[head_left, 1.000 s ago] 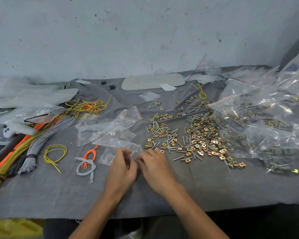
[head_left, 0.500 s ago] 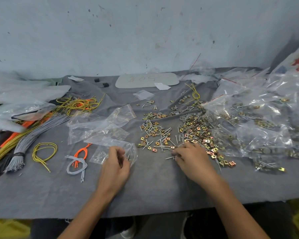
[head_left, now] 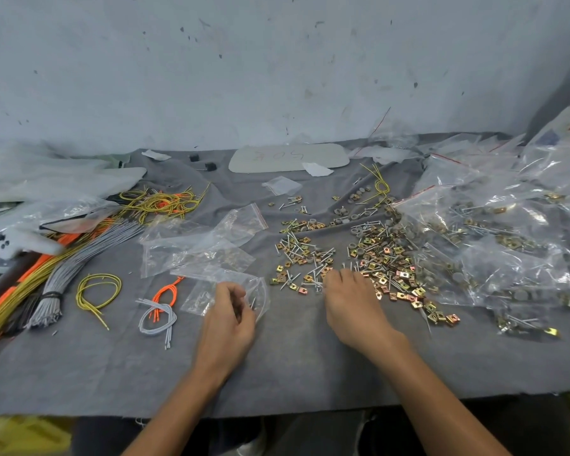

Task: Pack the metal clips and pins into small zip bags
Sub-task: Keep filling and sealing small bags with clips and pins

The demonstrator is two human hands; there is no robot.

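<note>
At lower centre, fingers (head_left: 232, 292) of the left hand (head_left: 227, 319) curl and pinch a small clear plastic zip bag (head_left: 260, 292). Right of it, the right hand (head_left: 352, 304) rests its fingertips (head_left: 334, 278) among loose brass-coloured square metal clips and silver pins (head_left: 382, 261); we cannot tell whether they pinch anything. At right heap filled clear plastic bags (head_left: 507, 232), at left bundled grey and yellow wires (head_left: 63, 274), on grey cloth (head_left: 293, 373).

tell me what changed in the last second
The right hand moved away from the small zip bag, rightward into the loose clips and pins. The left hand still grips that bag, in about the same spot. Wire bundles and filled bags stayed put.
</note>
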